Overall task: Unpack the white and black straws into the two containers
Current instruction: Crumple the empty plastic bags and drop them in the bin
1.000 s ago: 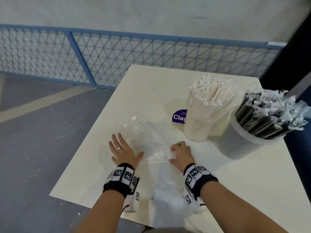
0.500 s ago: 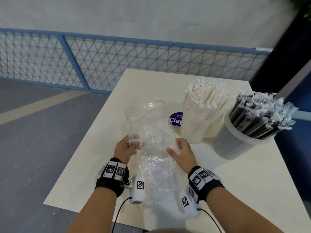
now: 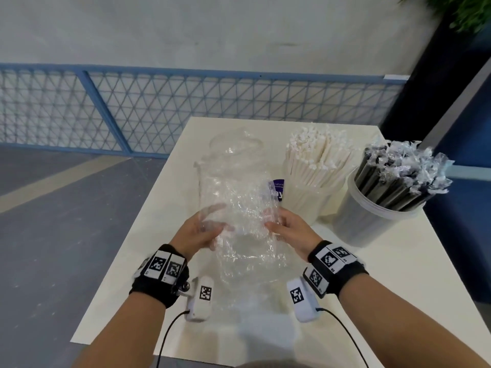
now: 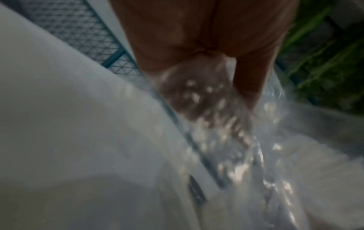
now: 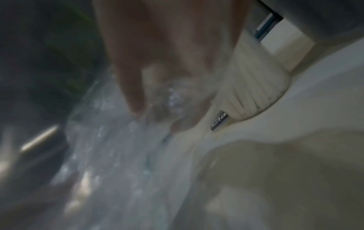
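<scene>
Above table [image 3: 398, 274]: plastic bag [image 3: 239, 197] lifted higher.

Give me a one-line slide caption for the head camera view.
Both hands, left hand and right hand, hold an empty clear plastic bag over the table, beside containers of white straws and black straws.

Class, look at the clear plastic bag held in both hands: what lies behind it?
Through the clear plastic bag the white table shows, and part of a purple sticker. The sticker's remaining text is covered.
</scene>
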Tool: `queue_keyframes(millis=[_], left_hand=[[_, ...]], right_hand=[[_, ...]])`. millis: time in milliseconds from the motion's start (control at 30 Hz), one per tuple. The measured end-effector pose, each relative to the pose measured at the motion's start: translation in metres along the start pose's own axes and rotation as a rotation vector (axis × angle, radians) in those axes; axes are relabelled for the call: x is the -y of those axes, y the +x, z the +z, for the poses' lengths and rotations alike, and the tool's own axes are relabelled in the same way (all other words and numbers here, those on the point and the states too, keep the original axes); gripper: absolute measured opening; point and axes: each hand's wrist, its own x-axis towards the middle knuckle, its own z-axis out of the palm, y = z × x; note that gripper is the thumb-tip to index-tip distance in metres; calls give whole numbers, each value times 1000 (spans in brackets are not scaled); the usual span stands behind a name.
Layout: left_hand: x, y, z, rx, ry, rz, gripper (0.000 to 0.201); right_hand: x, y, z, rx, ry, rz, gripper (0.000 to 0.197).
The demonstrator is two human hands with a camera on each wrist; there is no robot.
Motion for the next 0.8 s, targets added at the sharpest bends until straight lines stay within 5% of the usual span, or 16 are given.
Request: queue_keyframes(millis=[200, 433, 500, 600, 700, 800], left_hand=[[8, 2, 3, -56, -349, -50, 51], [25, 7, 6, -202, -464, -240, 48], [22, 6, 9, -161, -478, -311, 52], [3, 6, 16, 10, -564, -359, 29], [3, 13, 17, -83, -412, -206, 21], [-2, 16, 28, -26, -329, -93, 19]], right_hand=[[-8, -5, 4, -50, 123, 32, 45], [-20, -6, 9, -82, 162, 129, 22], [-21, -12, 8, -97, 230, 110, 29], [-18, -26, 5, -170, 161, 119, 15], [-18, -38, -5, -187, 124, 302, 49], [-19, -48, -14, -74, 70, 379, 73]])
